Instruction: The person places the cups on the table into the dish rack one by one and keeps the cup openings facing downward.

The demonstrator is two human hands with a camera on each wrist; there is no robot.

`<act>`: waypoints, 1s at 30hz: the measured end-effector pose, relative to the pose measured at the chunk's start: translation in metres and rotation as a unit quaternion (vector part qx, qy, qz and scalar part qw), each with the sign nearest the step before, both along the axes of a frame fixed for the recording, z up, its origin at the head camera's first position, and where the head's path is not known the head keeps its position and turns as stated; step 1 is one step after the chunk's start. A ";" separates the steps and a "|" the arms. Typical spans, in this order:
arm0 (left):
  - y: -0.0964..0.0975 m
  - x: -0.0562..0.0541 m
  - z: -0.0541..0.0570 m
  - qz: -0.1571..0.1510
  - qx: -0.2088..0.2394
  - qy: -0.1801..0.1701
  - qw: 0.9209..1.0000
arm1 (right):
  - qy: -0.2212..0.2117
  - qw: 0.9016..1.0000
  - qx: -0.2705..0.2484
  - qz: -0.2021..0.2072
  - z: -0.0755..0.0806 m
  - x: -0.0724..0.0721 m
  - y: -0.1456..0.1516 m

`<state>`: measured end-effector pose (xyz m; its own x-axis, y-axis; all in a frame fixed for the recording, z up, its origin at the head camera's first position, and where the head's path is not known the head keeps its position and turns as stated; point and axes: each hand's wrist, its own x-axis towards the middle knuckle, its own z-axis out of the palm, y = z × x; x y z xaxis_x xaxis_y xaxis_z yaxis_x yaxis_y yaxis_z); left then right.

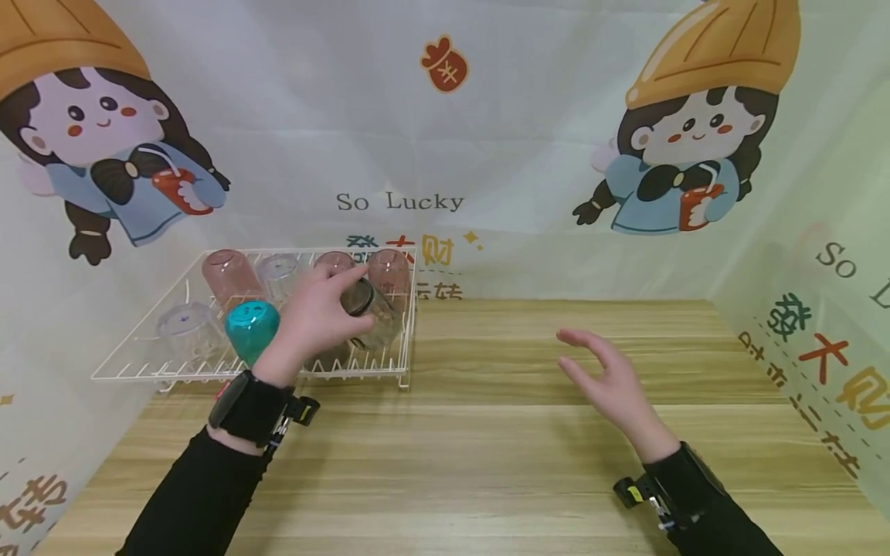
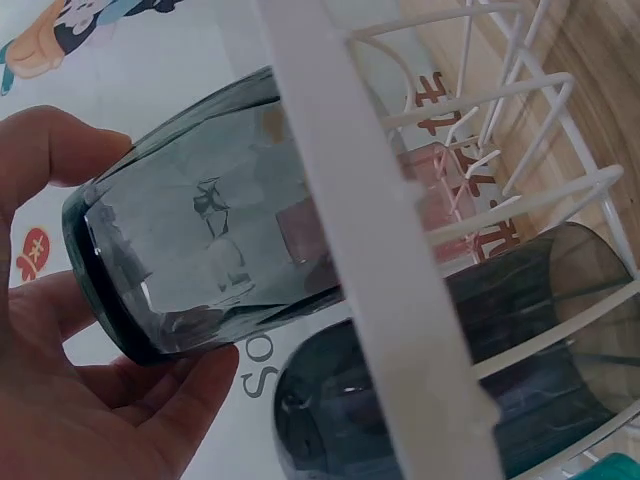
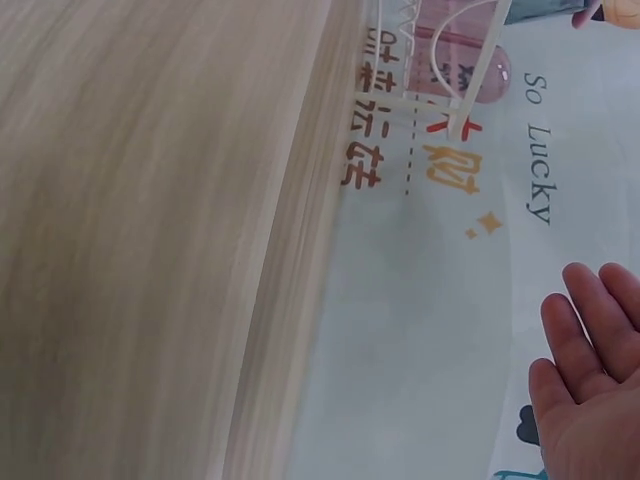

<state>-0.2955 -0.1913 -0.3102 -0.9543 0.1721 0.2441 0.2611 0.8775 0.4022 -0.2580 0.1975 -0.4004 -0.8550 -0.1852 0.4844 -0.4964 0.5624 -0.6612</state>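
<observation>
My left hand (image 1: 313, 313) grips a smoky grey drinking glass (image 1: 381, 315) at the right end of the white wire rack (image 1: 243, 377). In the left wrist view, the thumb and fingers lie around the thick base of this tilted glass (image 2: 200, 225). A second dark grey glass (image 2: 340, 400) sits beside it in the rack, mostly hidden behind my hand in the head view. Over the wooden table, well to the right of the rack, my right hand (image 1: 612, 386) is held in the air, fingers extended and holding nothing.
Several upside-down glasses share the rack: a teal glass (image 1: 252, 328), a clear glass (image 1: 188, 328) at the left, and pink glasses (image 1: 389, 270) along the back. A printed cloth (image 1: 521, 154) hangs behind the wooden table (image 1: 487, 463) and along its sides.
</observation>
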 end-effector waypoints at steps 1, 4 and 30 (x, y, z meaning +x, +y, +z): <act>0.000 -0.001 -0.001 -0.001 -0.006 -0.007 1.000 | 0.002 1.000 0.002 -0.001 -0.001 0.000 0.001; 0.002 -0.004 -0.002 -0.006 -0.025 -0.023 0.999 | 0.007 1.000 0.008 -0.006 -0.003 0.000 0.005; 0.018 -0.016 -0.017 -0.058 -0.109 -0.058 0.991 | 0.020 0.998 0.050 -0.025 -0.016 0.001 0.023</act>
<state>-0.3112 -0.1730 -0.3269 -0.9446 0.3189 0.0782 0.3283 0.9138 0.2392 -0.2571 0.2208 -0.4160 -0.8446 -0.1917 0.4999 -0.4912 0.6487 -0.5812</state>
